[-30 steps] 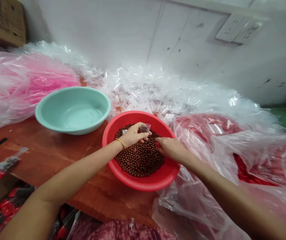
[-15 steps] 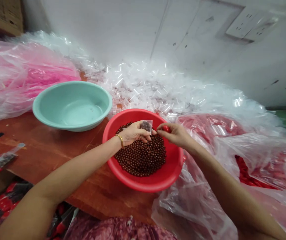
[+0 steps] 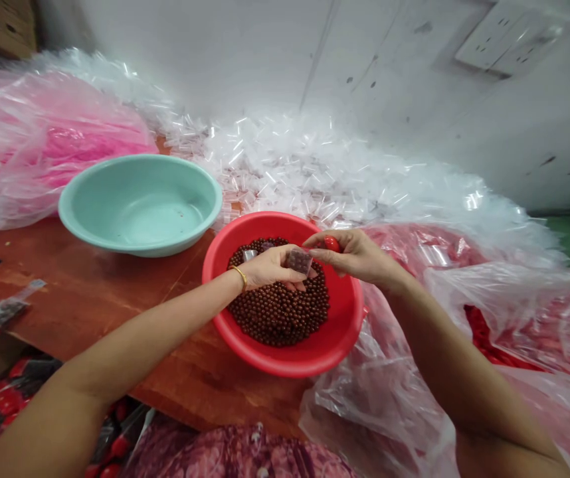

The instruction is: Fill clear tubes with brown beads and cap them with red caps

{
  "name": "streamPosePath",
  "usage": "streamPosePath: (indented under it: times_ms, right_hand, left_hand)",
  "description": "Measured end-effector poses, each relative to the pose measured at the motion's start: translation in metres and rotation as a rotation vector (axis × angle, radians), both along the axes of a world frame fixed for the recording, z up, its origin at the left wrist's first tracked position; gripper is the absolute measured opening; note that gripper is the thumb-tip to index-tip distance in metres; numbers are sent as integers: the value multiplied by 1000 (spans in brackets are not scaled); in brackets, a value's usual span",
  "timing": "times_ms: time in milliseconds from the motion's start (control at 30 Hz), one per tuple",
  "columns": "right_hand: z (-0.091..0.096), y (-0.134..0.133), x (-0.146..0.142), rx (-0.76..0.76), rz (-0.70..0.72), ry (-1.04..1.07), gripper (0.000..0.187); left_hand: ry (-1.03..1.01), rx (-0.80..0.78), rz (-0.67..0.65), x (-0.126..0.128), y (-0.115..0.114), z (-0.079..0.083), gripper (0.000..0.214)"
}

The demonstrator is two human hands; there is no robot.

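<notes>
Over the red basin (image 3: 289, 368), my left hand (image 3: 268, 267) is closed around a small clear plastic container (image 3: 299, 261) with brown balls showing inside it. My right hand (image 3: 362, 257) is right beside it, thumb and fingertips close to the container's edge. A small round red piece (image 3: 332, 243), perhaps a cap, is tucked in the curl of my right fingers. Shiny brown balls (image 3: 279, 322) heap up in the basin below. Another clear container (image 3: 250, 255) lies on the heap, partly behind my left hand.
A pale green basin (image 3: 140, 249) stands to the left. Many clear plastic containers (image 3: 285, 159) are piled along the wall. Plastic bags (image 3: 514, 312) of red pieces lie at right, a pink-filled bag (image 3: 90, 143) at far left. Red-capped packages (image 3: 6, 401) sit at lower left.
The container in my left hand has tipped, and brown balls now show across its visible face. My right hand has shifted slightly, still with the red piece. The view has moved a little.
</notes>
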State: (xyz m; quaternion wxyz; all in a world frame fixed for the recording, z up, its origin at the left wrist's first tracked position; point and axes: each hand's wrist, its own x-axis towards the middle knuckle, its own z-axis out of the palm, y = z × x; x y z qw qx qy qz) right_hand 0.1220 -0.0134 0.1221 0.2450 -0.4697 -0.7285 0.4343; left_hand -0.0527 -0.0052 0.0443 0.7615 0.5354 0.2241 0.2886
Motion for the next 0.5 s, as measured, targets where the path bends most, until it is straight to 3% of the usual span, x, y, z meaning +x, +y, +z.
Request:
streamPosePath:
  times_ms: [167, 367, 500]
  right_hand:
    - [-3, -5, 6, -75, -131, 60, 30]
    - [-22, -8, 6, -329, -300, 320, 27]
    - [-28, -5, 3, -274, -342, 508, 21]
  left_hand:
    - [51, 41, 47, 1, -2, 2, 27]
    - [120, 88, 99, 1, -5, 3, 21]
    - [133, 85, 60, 1, -5, 4, 19]
